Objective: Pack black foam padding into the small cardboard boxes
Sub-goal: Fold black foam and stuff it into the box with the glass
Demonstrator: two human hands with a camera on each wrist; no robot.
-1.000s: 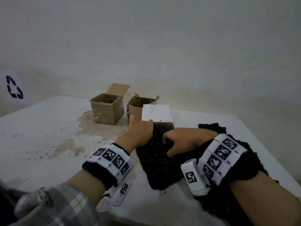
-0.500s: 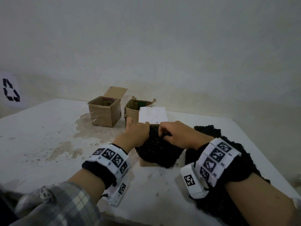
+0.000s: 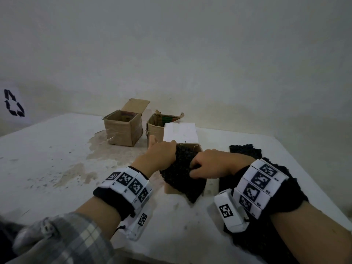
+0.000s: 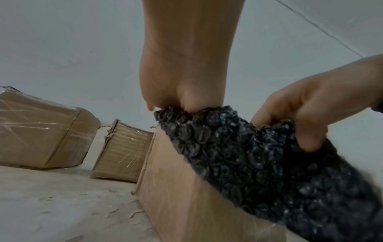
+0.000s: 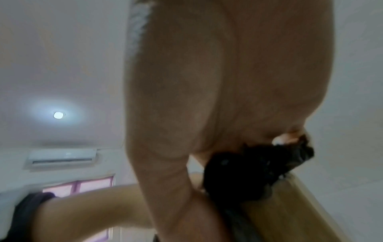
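two boxes (image 3: 124, 130) behind, bare table (image 3: 47, 159) left

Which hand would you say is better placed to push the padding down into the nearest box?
Probably the left hand: it grips the black padding at the nearest box's opening; the right hand pinches lower.

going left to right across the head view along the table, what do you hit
recycling sign → open taped box → left hand → right hand → spare black padding

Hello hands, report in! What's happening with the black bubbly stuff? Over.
Left hand and right hand both grip the black foam sheet. Sheet half in nearest box, rest draped over its front. Nothing blocking.
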